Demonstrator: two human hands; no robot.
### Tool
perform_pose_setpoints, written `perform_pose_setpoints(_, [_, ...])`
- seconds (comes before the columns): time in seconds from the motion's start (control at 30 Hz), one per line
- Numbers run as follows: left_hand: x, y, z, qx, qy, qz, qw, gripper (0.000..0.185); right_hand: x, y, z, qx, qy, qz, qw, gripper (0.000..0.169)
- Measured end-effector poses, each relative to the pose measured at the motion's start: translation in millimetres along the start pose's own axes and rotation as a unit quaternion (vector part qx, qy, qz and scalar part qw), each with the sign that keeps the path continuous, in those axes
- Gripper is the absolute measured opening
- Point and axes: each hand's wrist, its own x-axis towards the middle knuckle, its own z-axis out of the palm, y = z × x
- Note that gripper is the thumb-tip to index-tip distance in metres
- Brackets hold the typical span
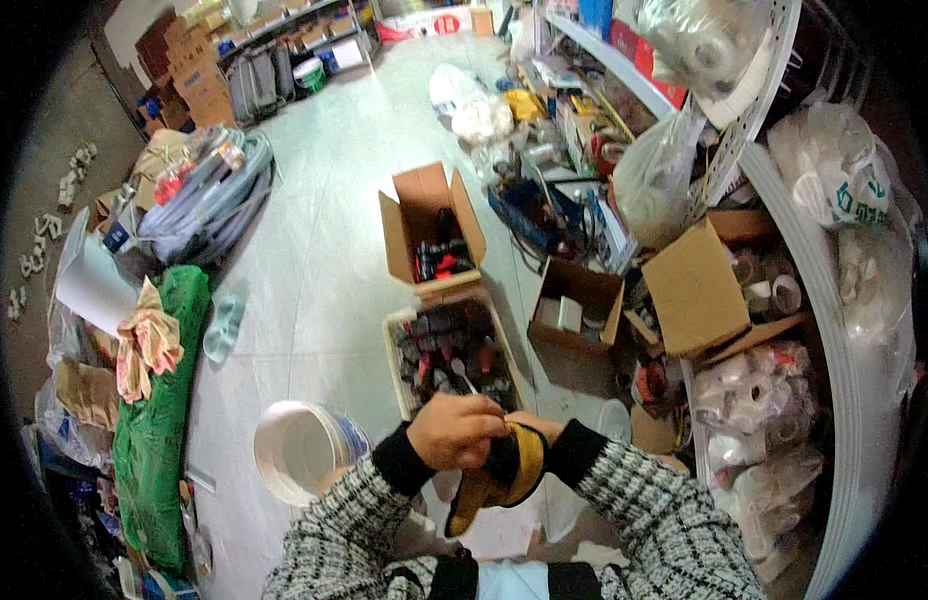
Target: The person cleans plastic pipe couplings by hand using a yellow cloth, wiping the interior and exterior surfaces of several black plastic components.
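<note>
A yellow and black object (494, 480), perhaps a tool pouch or a glove, hangs close to my body below both hands. My left hand (458, 431) has bent fingers at its upper edge, with a thin pale stick-like thing (466, 377) rising just beyond them; whether the fingers pinch it is unclear. My right hand (537, 426) lies against the object's far side, mostly hidden behind it. Right beyond my hands, a cream plastic crate (395, 360) holds dark and red tools or parts. Behind it, an open cardboard box (404, 232) contains black and red items.
At left, a white bucket (295, 454) lies tipped, near a green wrapped bundle (160, 450) and coiled grey hose (231, 202). To the right are a cardboard box (576, 367), a larger open carton (693, 289), plastic bags (659, 172) and metal shelving (816, 337).
</note>
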Motion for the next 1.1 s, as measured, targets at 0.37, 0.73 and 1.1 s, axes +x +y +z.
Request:
perform_pose_setpoints(0.37, [-10, 10, 5, -0.209, 0.377, -0.353, 0.830, 0.039, -11, -63, 106, 0.247, 0.071, -0.028, 0.966, 0.038])
perform_pose_setpoints(0.73, [-28, -3, -19, -0.315, 0.445, -0.420, 0.725, 0.032, -18, -113, 141, 0.133, 0.172, -0.184, 0.959, 0.050])
perform_pose_setpoints(1.1, [-15, 14, -1, -0.253, 0.323, -0.452, 0.792, 0.031, -8, -91, 106, -0.189, 0.277, -0.301, 0.893, 0.054])
